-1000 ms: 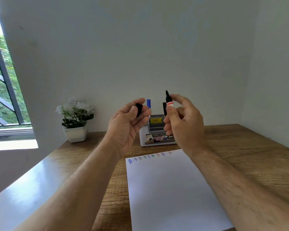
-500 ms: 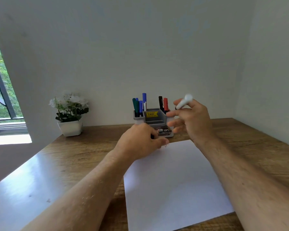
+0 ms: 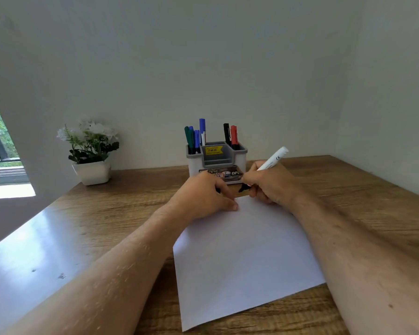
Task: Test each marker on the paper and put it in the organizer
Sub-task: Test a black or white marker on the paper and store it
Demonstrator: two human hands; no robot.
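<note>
— Between right fingers point(image 3: 254, 189): white marker point(image 3: 272, 159), pinched low on the barrel, black tip angled down toward the far edge of the paper point(image 3: 242, 247). Contact with the sheet? Cannot tell; tip apparently just off the edge.

— And left fingers point(image 3: 230, 201)?

— Curled, pressing on the paper's far-left corner, likely to pin the sheet against the stroke. Something dark tucked inside, probably the cap; too hidden to say for certain.

— Held so for a test mark, then?

— Judging so: writing grip, barrel tilted up and away to the right.

— Beyond the fingers?

— Organizer point(image 3: 215, 163), just behind both hands on the desk point(image 3: 131, 204), with green and blue markers point(image 3: 194, 139) in its left compartment, black and red markers point(image 3: 230, 136) in its right. Further left, well apart, a potted plant point(image 3: 91, 151) by the wall.

— Anything blocking?

— Nothing between marker and paper; organizer close enough for a knuckle to bump.
</note>
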